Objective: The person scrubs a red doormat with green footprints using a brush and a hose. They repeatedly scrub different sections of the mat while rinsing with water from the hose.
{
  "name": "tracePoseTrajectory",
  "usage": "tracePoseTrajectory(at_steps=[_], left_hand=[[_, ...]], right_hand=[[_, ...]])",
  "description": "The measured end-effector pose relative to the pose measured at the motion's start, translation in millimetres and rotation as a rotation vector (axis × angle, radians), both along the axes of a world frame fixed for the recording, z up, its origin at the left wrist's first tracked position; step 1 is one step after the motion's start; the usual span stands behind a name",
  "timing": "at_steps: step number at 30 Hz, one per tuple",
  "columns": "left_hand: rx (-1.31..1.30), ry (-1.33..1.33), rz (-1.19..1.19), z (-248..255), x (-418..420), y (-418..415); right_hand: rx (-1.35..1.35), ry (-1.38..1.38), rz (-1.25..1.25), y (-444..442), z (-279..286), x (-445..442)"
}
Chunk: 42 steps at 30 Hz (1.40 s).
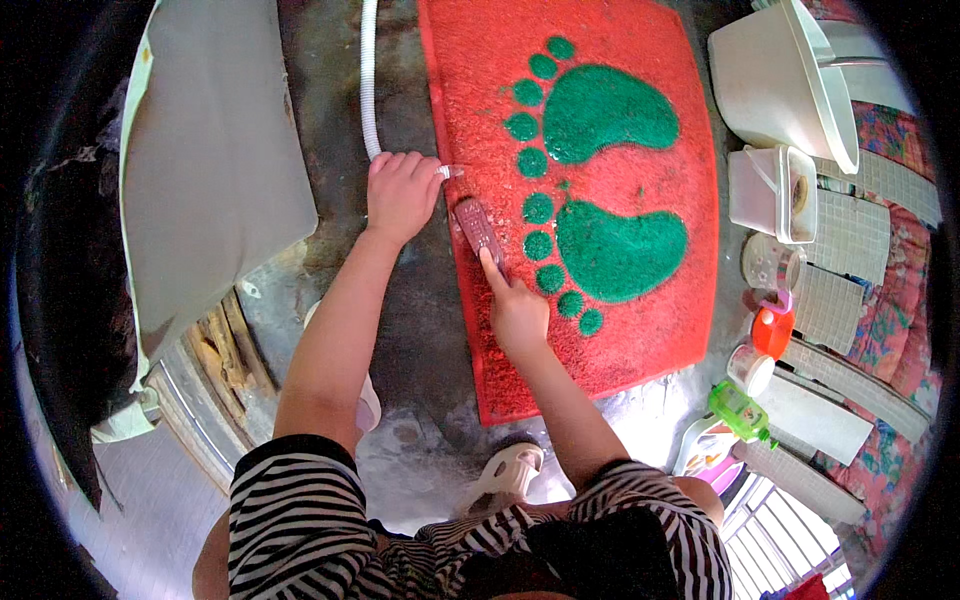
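A red mat (637, 180) with two green footprint shapes lies on the wet concrete floor before me. My left hand (403, 191) grips a white corrugated hose (368, 82) close to its end, which points over the mat's left edge. Clear water seems to come from that end. My right hand (517, 311) holds a reddish-brown scrub brush (480, 229) by its handle, one finger stretched along its back. The brush rests on the mat near the left border, below the hose end; its bristles are mostly hidden. Drops cover its back.
Along the right stand a large white tub (765, 82), a white bucket (757, 191), a clear container (765, 261), an orange container (772, 332) and a green bottle (739, 411). A grey sheet or board (217, 150) is at the left, above wooden pieces (225, 352).
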State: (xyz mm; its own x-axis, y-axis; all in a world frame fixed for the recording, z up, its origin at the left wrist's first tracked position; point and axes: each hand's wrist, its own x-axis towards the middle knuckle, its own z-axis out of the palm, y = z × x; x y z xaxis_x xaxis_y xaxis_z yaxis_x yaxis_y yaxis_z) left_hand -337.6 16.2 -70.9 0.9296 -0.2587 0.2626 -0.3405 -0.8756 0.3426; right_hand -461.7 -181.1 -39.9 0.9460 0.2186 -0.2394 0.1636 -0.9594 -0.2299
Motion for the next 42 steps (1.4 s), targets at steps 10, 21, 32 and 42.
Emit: tracePoseTrajectory(at_steps=[10, 21, 32, 42], left_hand=[[-0.099, -0.087, 0.128, -9, 20, -28], [-0.084, -0.095, 0.032, -5, 33, -78], [-0.122, -0.116, -0.001, -15, 48, -113], [-0.075, -0.079, -0.047, -15, 47, -132]], right_hand=[[0.075, -0.222, -0.077, 29, -23, 154], [0.055, -0.191, -0.298, -18, -25, 132], [-0.002, -0.223, -0.361, -59, -16, 70], [0.017, -0.145, -0.476, -72, -20, 55]])
